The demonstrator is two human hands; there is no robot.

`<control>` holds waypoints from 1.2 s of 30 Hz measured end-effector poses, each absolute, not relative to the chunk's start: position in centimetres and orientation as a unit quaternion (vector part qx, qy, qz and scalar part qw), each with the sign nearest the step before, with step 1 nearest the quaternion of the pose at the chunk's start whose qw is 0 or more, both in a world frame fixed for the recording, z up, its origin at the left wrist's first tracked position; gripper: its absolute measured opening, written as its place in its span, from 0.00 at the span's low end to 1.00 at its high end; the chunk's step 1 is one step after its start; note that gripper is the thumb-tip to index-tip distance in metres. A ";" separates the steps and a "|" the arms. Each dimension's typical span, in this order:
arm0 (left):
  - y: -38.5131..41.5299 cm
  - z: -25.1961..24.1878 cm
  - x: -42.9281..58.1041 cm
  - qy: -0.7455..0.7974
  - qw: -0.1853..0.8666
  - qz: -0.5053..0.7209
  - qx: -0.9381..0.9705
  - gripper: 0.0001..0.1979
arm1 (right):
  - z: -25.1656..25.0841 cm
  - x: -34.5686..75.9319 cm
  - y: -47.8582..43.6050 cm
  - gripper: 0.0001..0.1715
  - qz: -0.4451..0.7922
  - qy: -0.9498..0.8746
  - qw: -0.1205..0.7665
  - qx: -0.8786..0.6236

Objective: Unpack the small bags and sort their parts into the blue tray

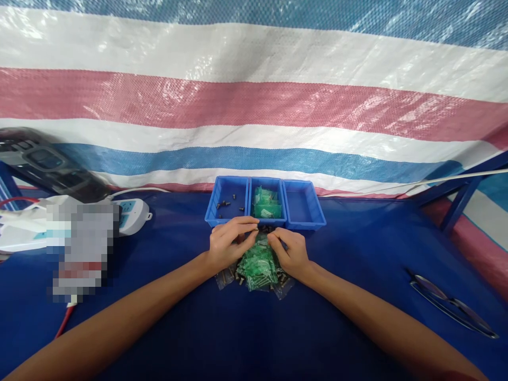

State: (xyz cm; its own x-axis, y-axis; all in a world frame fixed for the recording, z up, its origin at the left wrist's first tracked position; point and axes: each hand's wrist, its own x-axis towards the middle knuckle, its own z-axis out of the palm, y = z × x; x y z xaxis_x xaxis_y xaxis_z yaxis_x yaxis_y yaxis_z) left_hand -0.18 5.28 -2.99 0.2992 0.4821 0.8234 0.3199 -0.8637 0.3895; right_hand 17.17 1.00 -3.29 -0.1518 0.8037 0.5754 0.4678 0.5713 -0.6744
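Note:
My left hand (230,242) is closed in a loose pinch, with something small and pale at its fingertips that is too small to name. My right hand (291,252) is closed too, thumb against forefinger, and what it may hold is hidden. Both are over a pile of green-tinted plastic packets (259,264), several with screws showing through the film. Loose dark screws (241,280) lie around the pile's edges. Just beyond my fingertips stand three blue trays in a row. A few screws are in the left tray (212,203), and green packets (266,202) fill the middle one.
The right tray (304,203) shows its bare bottom. Power strips (133,216) and a blurred-out device (85,248) with a red cable sit at the left. Glasses (452,304) lie at the right on the blue table (357,264). A striped plastic sheet (254,100) hangs behind.

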 end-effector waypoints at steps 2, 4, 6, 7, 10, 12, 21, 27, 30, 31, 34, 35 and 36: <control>5.3 -3.1 -0.3 0.247 0.080 0.531 0.806 0.08 | -3.3 17.2 1.0 0.16 0.173 -0.740 0.487 -0.431; 5.4 -3.2 -0.3 0.248 0.085 0.525 0.810 0.08 | -3.3 17.2 1.0 0.16 0.174 -0.740 0.487 -0.430; 5.4 -3.1 -0.4 0.248 0.087 0.521 0.812 0.08 | -3.3 17.1 1.0 0.16 0.175 -0.741 0.487 -0.428; 5.4 -3.1 -0.4 0.247 0.087 0.520 0.813 0.08 | -3.3 17.1 1.0 0.16 0.174 -0.741 0.488 -0.427; 5.3 -2.9 -0.3 0.244 0.074 0.524 0.812 0.09 | -3.2 17.1 1.0 0.16 0.171 -0.741 0.491 -0.425; 5.3 -2.8 -0.3 0.241 0.069 0.521 0.816 0.08 | -3.2 17.2 1.0 0.17 0.171 -0.742 0.489 -0.425; 5.3 -2.7 -0.6 0.254 0.096 0.493 0.826 0.09 | -3.1 17.2 0.9 0.17 0.175 -0.740 0.486 -0.431; 5.5 -3.1 -0.6 0.236 0.077 0.493 0.834 0.20 | -3.2 17.1 1.0 0.16 0.174 -0.741 0.489 -0.426; 5.5 -3.1 -0.6 0.234 0.063 0.499 0.832 0.20 | -3.2 17.1 0.9 0.15 0.173 -0.740 0.494 -0.422; 5.4 -3.1 -0.6 0.237 0.062 0.501 0.830 0.19 | -3.2 17.1 0.9 0.15 0.171 -0.740 0.495 -0.422; 5.3 -3.0 -0.6 0.252 0.071 0.503 0.824 0.12 | -3.2 17.0 0.9 0.16 0.171 -0.740 0.494 -0.422; 5.3 -2.9 -0.7 0.254 0.076 0.503 0.823 0.10 | -3.1 17.0 0.9 0.16 0.172 -0.741 0.492 -0.422; 5.3 -2.9 -0.7 0.253 0.081 0.504 0.822 0.07 | -3.1 16.9 0.9 0.17 0.173 -0.742 0.491 -0.422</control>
